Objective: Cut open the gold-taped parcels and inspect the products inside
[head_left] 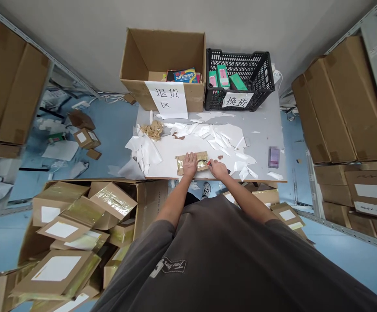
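A small taped cardboard package [201,156] lies flat on the white table [259,130], close to its front edge. My left hand [190,164] rests on top of the package, pressing it, its fingers pointing away from me. My right hand [218,168] is wrapped round a red-handled tool [209,163] at the package's right end. The tool's thin tip reaches over the package; whether it is a blade or scissors is too small to tell. Torn white paper [220,138] and crumpled brown tape [154,129] lie behind the package.
At the table's back stand an open cardboard box [172,93] and a black crate [240,97] with green boxes [222,76]. A phone-sized blurred item [273,157] lies right. A large carton of parcels [152,208] is at front left. Shelves with boxes flank both sides.
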